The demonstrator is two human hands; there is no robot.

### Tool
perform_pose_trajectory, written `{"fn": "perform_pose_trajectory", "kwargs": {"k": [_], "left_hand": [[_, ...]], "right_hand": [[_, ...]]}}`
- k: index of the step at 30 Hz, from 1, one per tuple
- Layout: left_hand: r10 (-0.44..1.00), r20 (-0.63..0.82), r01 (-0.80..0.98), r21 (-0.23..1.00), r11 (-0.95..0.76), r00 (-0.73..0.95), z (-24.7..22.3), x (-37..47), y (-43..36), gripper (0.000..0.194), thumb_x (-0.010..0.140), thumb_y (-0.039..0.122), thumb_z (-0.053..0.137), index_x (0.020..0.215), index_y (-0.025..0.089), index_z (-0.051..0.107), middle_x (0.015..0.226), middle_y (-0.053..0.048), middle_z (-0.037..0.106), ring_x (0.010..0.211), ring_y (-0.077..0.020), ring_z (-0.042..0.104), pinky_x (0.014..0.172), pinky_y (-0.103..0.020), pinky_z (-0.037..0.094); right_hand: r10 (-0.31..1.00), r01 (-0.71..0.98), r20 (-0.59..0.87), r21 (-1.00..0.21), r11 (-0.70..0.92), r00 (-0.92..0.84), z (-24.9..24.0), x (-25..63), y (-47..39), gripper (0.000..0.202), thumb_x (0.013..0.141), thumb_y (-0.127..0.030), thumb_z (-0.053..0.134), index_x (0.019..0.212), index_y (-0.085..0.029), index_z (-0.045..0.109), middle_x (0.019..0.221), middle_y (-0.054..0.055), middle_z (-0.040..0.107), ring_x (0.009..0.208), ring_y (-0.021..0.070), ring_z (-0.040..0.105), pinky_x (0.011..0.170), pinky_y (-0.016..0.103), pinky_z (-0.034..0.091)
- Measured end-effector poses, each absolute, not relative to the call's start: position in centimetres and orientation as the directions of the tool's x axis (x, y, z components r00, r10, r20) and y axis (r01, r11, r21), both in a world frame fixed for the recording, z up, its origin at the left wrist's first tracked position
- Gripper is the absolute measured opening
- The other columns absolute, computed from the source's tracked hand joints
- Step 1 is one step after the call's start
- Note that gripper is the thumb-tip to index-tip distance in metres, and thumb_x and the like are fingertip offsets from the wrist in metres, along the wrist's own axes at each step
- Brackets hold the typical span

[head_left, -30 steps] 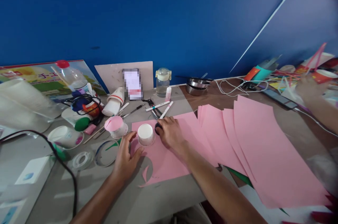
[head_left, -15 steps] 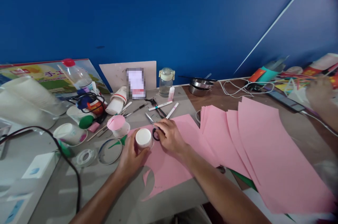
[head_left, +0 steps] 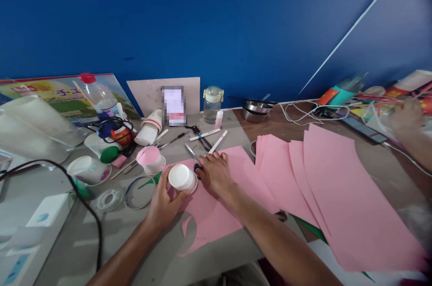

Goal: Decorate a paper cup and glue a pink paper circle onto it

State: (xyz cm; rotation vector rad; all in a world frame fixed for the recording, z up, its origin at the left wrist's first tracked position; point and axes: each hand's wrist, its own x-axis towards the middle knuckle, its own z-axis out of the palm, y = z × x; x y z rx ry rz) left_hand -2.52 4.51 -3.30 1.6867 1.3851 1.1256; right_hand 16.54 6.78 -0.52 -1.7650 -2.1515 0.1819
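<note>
My left hand is closed around the side of a white paper cup, which leans a little over a sheet of pink paper. The paper has a curved cut-out at its lower left. My right hand lies palm down on the same sheet, fingers curled over a pair of scissors. The silver blades point away from me, and the fingers cover part of the black handles. Just left of the cup stands another paper cup with a pink top.
More pink sheets fan out on the right. Markers, a glass bottle and a propped phone stand or lie behind. At left are tape rolls and a black cable. Another person's hand is at far right.
The cup in my left hand has tipped slightly to the left. My right hand has flattened down over the scissors, hiding more of their handles.
</note>
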Motion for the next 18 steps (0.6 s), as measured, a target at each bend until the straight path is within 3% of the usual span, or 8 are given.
{"fn": "perform_pose_trajectory", "kwargs": {"k": [5, 8, 12, 18], "left_hand": [[0.993, 0.027, 0.056, 0.998, -0.034, 0.111, -1.8, -2.4, 4.4, 0.060, 0.074, 0.044, 0.073, 0.125, 0.019, 0.052, 0.110, -0.011, 0.067, 0.100, -0.0262, 0.064, 0.089, -0.043, 0.052], [0.995, -0.022, -0.042, 0.999, 0.026, 0.100, -1.3, -2.5, 4.5, 0.062, 0.072, 0.048, 0.075, 0.123, 0.020, 0.056, 0.102, -0.010, 0.069, 0.094, -0.0264, 0.066, 0.082, -0.042, 0.055], [0.996, -0.041, -0.042, 0.998, 0.045, 0.083, -1.0, -2.5, 4.5, 0.064, 0.068, 0.050, 0.077, 0.121, 0.019, 0.059, 0.101, -0.010, 0.070, 0.095, -0.0273, 0.066, 0.083, -0.042, 0.055], [0.996, 0.045, 0.097, 0.994, -0.053, 0.081, -1.0, -2.3, 4.2, 0.060, 0.068, 0.042, 0.077, 0.120, 0.020, 0.055, 0.112, -0.011, 0.067, 0.104, -0.0261, 0.063, 0.093, -0.042, 0.050]], "right_hand": [[0.978, 0.886, 0.195, -0.438, 0.154, -0.074, -0.4, 17.0, 6.7, 0.020, 0.085, -0.024, 0.056, 0.104, -0.020, 0.064, 0.098, 0.008, 0.071, 0.096, 0.0257, 0.057, 0.085, 0.039, 0.029], [0.980, 0.825, 0.194, -0.560, 0.079, 0.038, -0.6, 17.4, 6.9, 0.020, 0.083, -0.023, 0.058, 0.102, -0.021, 0.065, 0.094, 0.006, 0.072, 0.091, 0.0240, 0.058, 0.085, 0.038, 0.030], [0.972, 0.741, 0.208, -0.668, 0.062, 0.106, -1.1, 17.6, 7.2, 0.014, 0.081, -0.023, 0.061, 0.094, -0.022, 0.066, 0.086, 0.003, 0.071, 0.088, 0.0223, 0.059, 0.086, 0.036, 0.032], [0.955, 0.700, 0.272, -0.705, 0.114, 0.118, -0.8, 17.4, 6.9, 0.012, 0.079, -0.021, 0.061, 0.090, -0.021, 0.066, 0.086, 0.004, 0.071, 0.087, 0.0221, 0.059, 0.088, 0.038, 0.034]]}}
